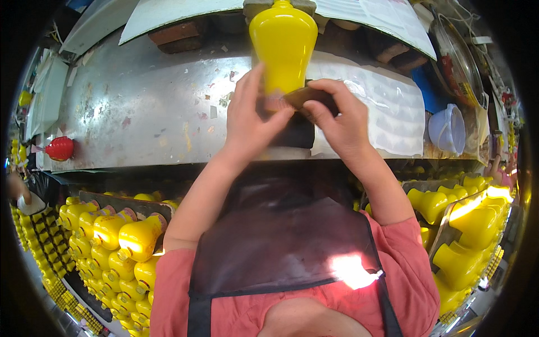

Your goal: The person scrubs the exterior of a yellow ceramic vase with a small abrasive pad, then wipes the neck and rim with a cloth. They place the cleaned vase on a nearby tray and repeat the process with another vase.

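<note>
A glossy yellow bottle-shaped vessel [283,39] lies in front of me, its narrow neck pointing away into a grey holder [306,7]. At its near end shows a pinkish patterned patch [275,102], partly hidden by my hands. My left hand [247,115] is at the left of that end, its fingers stretched upward and the thumb apart; motion blurs the fingertips. Between the thumb and fingers of my right hand [342,115] is a thin brown flat piece [307,98], its tip against or close to the patch. Whether it touches is hard to see.
A metal worktable [157,112] with paint specks spreads to the left, a red vessel [59,149] at its edge. Wrinkled white sheeting [376,112] covers the right, beside a pale bucket [446,130]. Racks of yellow vessels [115,230] flank me. A white board [191,19] stands beyond.
</note>
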`<state>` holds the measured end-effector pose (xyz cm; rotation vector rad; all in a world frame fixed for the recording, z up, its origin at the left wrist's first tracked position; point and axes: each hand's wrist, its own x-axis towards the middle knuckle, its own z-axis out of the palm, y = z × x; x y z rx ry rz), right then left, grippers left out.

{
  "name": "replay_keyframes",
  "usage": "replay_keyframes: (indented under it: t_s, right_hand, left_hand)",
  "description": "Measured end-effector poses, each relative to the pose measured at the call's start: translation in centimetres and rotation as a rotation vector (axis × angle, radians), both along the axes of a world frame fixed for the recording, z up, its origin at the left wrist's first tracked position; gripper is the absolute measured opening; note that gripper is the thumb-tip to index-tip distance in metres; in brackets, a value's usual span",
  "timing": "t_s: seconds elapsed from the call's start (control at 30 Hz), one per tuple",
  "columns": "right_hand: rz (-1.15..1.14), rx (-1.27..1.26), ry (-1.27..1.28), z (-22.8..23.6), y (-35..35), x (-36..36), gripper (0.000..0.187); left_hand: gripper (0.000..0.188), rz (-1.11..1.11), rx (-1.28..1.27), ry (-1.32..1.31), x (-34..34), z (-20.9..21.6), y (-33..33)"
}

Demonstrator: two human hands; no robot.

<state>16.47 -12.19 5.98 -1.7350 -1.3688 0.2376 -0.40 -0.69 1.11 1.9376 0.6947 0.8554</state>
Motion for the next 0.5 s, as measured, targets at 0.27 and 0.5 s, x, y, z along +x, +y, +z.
replay_keyframes:
  t_s: [0.27, 0.5]
  right_hand:
    - [-0.174, 0.125, 0.010, 0.4, 0.9, 0.4, 0.034]
    - [-0.090, -0.024, -0.180, 2.2, 0.3, -0.9, 0.029]
  left_hand:
    - [0.091, -0.029, 0.106, 0.010, -0.3, -0.2, 0.4]
    - [0.094, 0.080, 0.289, 0.100, 0.4, 0.6, 0.1]
